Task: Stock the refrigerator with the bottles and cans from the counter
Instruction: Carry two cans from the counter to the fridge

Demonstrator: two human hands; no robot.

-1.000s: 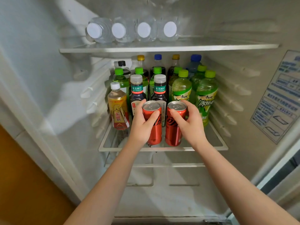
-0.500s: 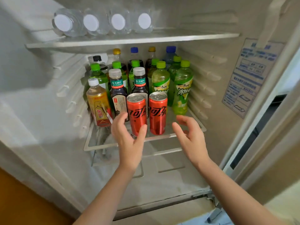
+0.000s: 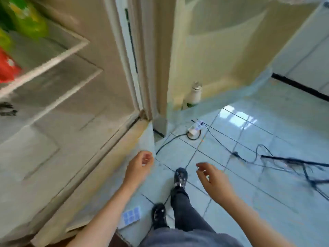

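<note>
refrigerator [image 3: 74, 125] stands open at your left, blurred green bottles [image 3: 26, 22] and a red can [image 3: 7, 68] on its shelf [image 3: 53, 58], while your left hand [image 3: 138, 166] and right hand [image 3: 213, 179] hang empty, fingers [image 3: 148, 158] loosely curled; loose cables [image 3: 284, 160] on the floor [image 3: 258, 202] could trip you.

A home, likely a kitchen corner: an open fridge [image 3: 74, 107] with a white-rimmed shelf [image 3: 53, 57] of blurred drinks [image 3: 26, 24] stands on a glossy pale tiled floor [image 3: 267, 125] beside a cream wall [image 3: 213, 50]. A power strip [image 3: 195, 128] and loose cables [image 3: 284, 159] lie on the tiles.
</note>
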